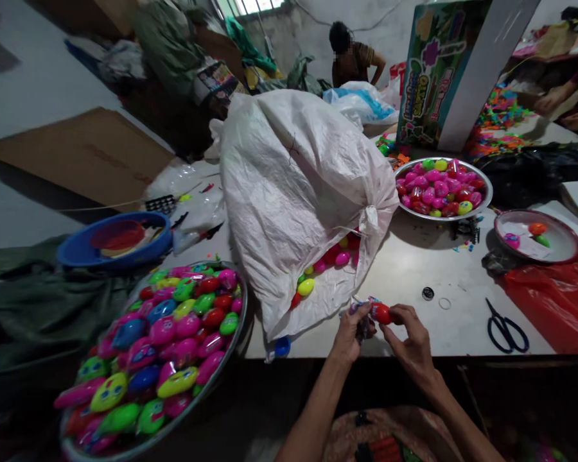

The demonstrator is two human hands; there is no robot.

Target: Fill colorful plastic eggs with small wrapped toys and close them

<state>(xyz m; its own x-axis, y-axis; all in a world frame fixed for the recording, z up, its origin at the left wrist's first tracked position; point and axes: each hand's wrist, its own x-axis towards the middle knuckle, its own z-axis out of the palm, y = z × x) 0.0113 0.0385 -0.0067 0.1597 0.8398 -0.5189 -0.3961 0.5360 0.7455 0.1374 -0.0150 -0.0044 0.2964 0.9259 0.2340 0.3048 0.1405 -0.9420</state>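
Near the table's front edge, my right hand (411,339) pinches a small red plastic egg (380,313) between thumb and fingers. Just left of it, my left hand (349,335) is closed around some crumpled, shiny patterned film (363,329). The film and the egg meet between the two hands; whether the egg is partly inside the film I cannot tell. Directly behind my hands, a big white woven sack (293,167) lies with its mouth towards me. Yellow, pink and red eggs (307,287) show inside its opening.
At left stands a large metal basin (243,321) heaped with wrapped eggs, with a blue tub (72,253) behind. A metal bowl (486,199) of eggs and a white dish (566,247) are at right, beyond scissors (505,330). A person (359,61) is at the back.
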